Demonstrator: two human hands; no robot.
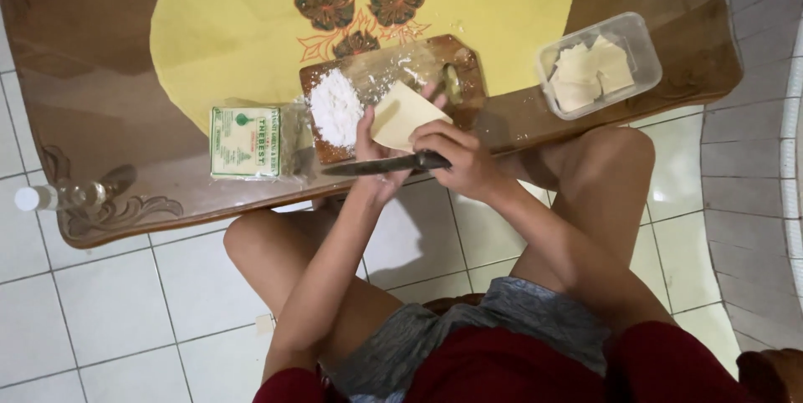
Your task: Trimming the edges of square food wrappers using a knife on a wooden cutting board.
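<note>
- The left hand [374, 152] pinches a pale dough sheet [402, 115] just above the wooden cutting board [393, 77]; keep it flat and taut.
- The right hand [458, 159] is clamped on a dark knife [381, 166] at the board's near edge; I judge the blade should stay clear of the fingers.
- A flour mound [335, 107] lies on the board's left part; dust from it against sticking.
- A clear tub [640, 43] of cut sheets stands on the bench right of the board.

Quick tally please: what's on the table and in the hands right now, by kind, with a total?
Knife, in the right hand: 1
Dough sheet, in the left hand: 1
Wooden cutting board with a flour pile: 1
Clear plastic container of cut sheets: 1
Wrapper packet: 1
Clear bottle: 1
Yellow mat: 1
Total: 7
</note>
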